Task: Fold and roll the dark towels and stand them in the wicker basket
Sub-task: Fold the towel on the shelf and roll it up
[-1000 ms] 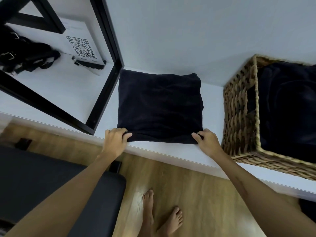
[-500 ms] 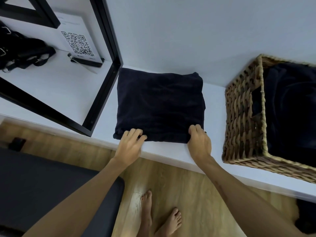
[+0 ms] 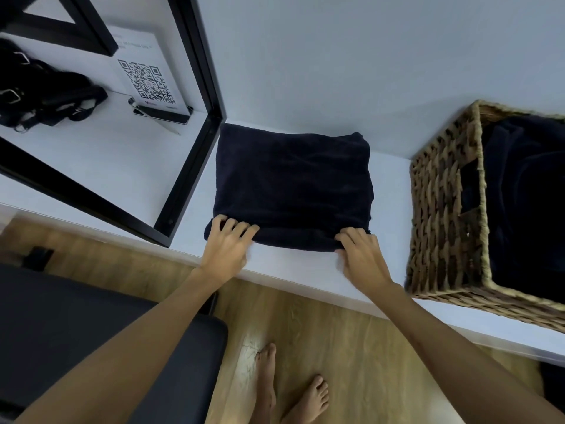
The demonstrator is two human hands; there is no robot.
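Left hand (image 3: 227, 243) fingers curled over towel's (image 3: 293, 185) near-left edge, gripping the rolled fold. Towel flat on tabletop (image 3: 293, 270), centre. Right hand (image 3: 360, 255) grips near-right edge likewise. Basket (image 3: 443, 215) at right, dark towels inside.

soft, even indoor light fills the view, with no hard highlights on the pale wall (image 3: 351, 56) or the white shelf (image 3: 290, 270). shadows are faint: a thin dark line under the dark towel (image 3: 293, 185) at its near edge, and a dim patch beside the wicker basket (image 3: 443, 209). a bright streak of glare lies on the wooden floor (image 3: 250, 347) near the feet. the towel reads almost black, its folds barely visible. the wide lens bends straight lines, most at the left and right edges. fingers look slightly smeared; the rest is fairly sharp.
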